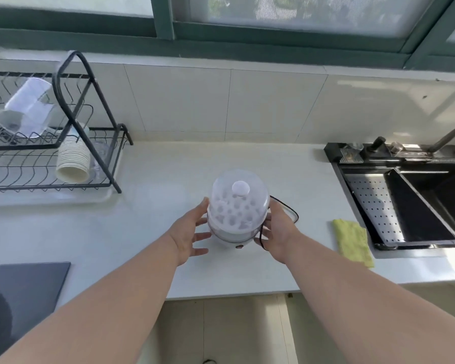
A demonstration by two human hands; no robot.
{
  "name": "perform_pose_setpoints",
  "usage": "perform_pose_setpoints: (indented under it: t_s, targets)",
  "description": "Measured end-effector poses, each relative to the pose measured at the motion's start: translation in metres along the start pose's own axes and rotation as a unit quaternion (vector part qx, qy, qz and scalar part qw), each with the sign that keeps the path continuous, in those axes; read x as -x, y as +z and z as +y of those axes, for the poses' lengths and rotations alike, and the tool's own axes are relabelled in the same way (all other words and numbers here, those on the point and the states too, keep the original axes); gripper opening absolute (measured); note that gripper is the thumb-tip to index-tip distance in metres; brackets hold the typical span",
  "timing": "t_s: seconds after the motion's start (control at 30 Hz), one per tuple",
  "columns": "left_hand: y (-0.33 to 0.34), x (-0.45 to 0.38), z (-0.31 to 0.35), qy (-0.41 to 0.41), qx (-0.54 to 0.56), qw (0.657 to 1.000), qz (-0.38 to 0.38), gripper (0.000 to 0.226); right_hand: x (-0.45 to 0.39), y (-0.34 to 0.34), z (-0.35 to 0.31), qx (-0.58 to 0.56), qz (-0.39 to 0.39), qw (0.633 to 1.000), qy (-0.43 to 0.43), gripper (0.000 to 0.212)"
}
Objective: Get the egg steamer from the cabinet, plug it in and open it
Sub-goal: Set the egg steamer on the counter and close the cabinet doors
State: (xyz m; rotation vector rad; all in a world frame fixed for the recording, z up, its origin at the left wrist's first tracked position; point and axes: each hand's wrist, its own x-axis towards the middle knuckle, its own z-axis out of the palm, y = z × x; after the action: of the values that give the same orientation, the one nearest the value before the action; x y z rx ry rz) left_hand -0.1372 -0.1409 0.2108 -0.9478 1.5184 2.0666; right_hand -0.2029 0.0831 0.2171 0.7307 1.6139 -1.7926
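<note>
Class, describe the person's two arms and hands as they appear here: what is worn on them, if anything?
Both forearms are bare all the way to the picture's lower edge; no sleeves show. The left hand and the right hand wear no gloves. No watch, bracelet or ring can be seen on either wrist or on the visible fingers.

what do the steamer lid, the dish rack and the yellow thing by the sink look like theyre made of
Egg steamer lid: looks like translucent, frosted plastic, since the tray holes show faintly through the dome. Dish rack: thin bent wire and tubing, probably metal with a black coating. Yellow cloth: soft fabric, seemingly a microfibre or sponge cloth, with a matte, fuzzy surface and uneven edges.
</note>
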Motion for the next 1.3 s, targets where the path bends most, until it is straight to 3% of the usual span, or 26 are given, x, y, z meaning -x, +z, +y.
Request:
perform_pose_setpoints:
  t_s: [0.3, 0.6, 1.0, 1.3]
  targets:
    - [-0.002, -0.014, -0.004, 0.004, 0.006, 1.0, -0.002, 0.068, -0.011, 0.001, 0.006, 0.002, 0.028, 0.999, -0.018, 0.054]
    - [-0.004, -0.014, -0.003, -0.002, 0.013, 1.0, 0.004, 0.069, -0.015, -0.008, 0.007, 0.088, 0.07, 0.993, -0.025, 0.082]
    - [-0.007, 0.005, -0.013, 0.031, 0.011, 0.999, 0.028, 0.065, 0.007, -0.027, 0.009, 0.063, 0.099, 0.991, -0.07, 0.071]
    - [-0.013, 0.047, -0.042, 0.078, 0.043, 0.991, 0.103, 0.057, 0.04, -0.063, 0.028, 0.088, 0.081, 0.985, -0.122, 0.065]
